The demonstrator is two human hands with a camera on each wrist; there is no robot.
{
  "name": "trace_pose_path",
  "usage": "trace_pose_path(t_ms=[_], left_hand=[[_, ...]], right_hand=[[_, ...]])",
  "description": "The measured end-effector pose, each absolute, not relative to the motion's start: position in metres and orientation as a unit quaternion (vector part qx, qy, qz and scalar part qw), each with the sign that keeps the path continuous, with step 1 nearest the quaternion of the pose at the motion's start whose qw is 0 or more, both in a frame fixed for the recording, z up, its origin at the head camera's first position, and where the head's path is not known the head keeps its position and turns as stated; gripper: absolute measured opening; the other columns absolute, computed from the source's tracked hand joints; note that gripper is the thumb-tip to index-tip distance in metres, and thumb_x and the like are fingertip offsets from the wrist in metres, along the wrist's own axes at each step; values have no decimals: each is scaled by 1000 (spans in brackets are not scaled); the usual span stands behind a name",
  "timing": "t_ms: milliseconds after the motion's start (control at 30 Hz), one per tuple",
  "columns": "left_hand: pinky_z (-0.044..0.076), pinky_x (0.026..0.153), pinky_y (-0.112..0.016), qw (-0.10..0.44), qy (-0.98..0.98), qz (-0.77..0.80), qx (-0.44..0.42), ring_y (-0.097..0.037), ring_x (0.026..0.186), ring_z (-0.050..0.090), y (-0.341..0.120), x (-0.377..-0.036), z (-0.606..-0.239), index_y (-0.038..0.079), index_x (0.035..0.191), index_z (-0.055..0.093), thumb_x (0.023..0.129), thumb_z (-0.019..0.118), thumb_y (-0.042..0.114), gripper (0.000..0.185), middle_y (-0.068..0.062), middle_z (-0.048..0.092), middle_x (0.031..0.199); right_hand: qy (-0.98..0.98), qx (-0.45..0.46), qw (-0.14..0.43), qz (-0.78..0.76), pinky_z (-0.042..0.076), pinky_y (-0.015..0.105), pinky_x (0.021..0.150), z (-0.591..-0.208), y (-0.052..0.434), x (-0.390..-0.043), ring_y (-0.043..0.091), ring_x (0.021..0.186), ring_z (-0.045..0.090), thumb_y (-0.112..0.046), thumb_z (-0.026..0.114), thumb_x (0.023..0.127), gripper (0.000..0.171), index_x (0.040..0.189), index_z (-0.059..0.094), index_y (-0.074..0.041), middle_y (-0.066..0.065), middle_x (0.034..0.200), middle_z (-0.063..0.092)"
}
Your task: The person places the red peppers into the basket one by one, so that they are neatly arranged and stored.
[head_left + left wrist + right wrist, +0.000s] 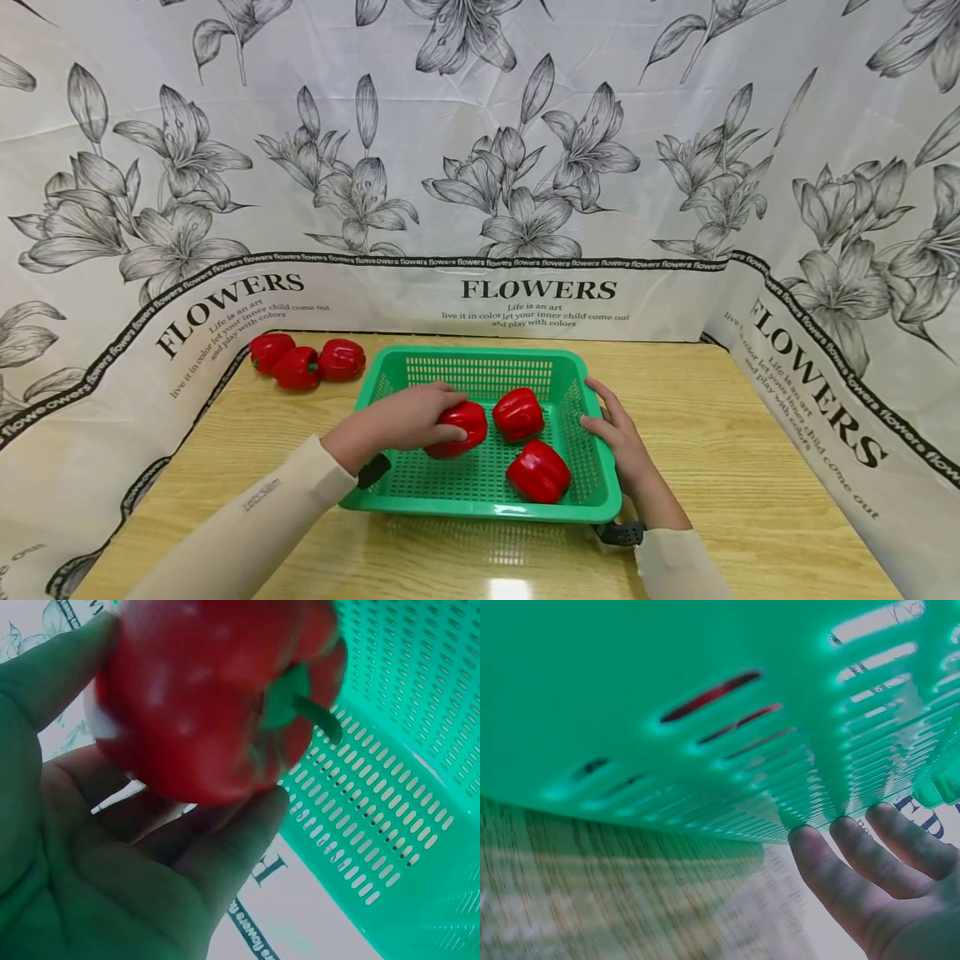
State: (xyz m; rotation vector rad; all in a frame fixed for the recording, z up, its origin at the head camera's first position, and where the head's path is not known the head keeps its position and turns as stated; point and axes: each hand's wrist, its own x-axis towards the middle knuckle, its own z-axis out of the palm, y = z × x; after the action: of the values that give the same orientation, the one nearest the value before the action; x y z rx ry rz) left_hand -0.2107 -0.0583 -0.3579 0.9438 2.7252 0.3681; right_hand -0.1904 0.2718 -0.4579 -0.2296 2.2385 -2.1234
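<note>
My left hand [420, 417] grips a red bell pepper [467, 427] over the left half of a green plastic basket [480, 510]. In the left wrist view, the thumb and fingers are around this pepper [202, 690], and its green stem [289, 697] points toward the basket's slotted wall. My right hand [624, 437] holds the basket's right side, with thumb and a finger over the rim. Other fingertips [806, 840] touch the slotted outside from below in the right wrist view. Two more red bell peppers, one behind [518, 415] and one in front [539, 472], lie on the basket floor.
Three red bell peppers, a left one [272, 353], a middle one [297, 368] and a right one [342, 360], sit on the wooden table [697, 400] behind and left of the basket. A flower-printed cloth [540, 208] encloses the table's back and sides.
</note>
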Motion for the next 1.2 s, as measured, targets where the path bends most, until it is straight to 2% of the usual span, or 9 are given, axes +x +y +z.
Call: trace_pose_path(t_ms=[133, 333, 500, 967, 1200], left_hand=[[53, 89, -35, 129, 925, 108, 341, -21, 113, 56, -53, -212, -362, 9, 139, 52, 91, 65, 39, 58, -8, 53, 138], [52, 86, -30, 142, 918, 81, 362, -13, 101, 56, -45, -213, -366, 13, 135, 56, 92, 64, 39, 51, -2, 58, 125], [52, 86, -30, 150, 915, 71, 367, -12, 100, 55, -41, -214, -367, 12, 132, 57, 90, 65, 36, 48, -2, 60, 124], [48, 73, -23, 191, 909, 73, 364, -8, 87, 52, -30, -215, -380, 15, 121, 62, 87, 69, 35, 40, 8, 59, 98], [47, 69, -22, 192, 899, 74, 387, -7, 78, 52, -27, -213, -382, 13, 108, 65, 88, 69, 32, 28, 9, 59, 84]], right_hand=[[724, -72, 23, -686, 57, 51, 81, -458, 272, -190, 32, 107, 64, -16, 46, 100, 62, 154, 16, -20, 29, 145, 36], [723, -70, 23, -687, 57, 49, 81, -459, 272, -190, 30, 106, 65, -16, 45, 100, 62, 154, 16, -20, 29, 145, 36], [722, -71, 24, -688, 57, 49, 81, -458, 272, -191, 30, 107, 65, -16, 45, 100, 62, 154, 16, -20, 28, 146, 35], [725, -72, 24, -685, 57, 49, 81, -458, 272, -190, 33, 108, 63, -17, 46, 100, 62, 155, 16, -21, 28, 147, 35], [722, -74, 24, -687, 57, 48, 81, -458, 272, -191, 31, 108, 64, -18, 46, 100, 62, 155, 16, -20, 28, 147, 35]])
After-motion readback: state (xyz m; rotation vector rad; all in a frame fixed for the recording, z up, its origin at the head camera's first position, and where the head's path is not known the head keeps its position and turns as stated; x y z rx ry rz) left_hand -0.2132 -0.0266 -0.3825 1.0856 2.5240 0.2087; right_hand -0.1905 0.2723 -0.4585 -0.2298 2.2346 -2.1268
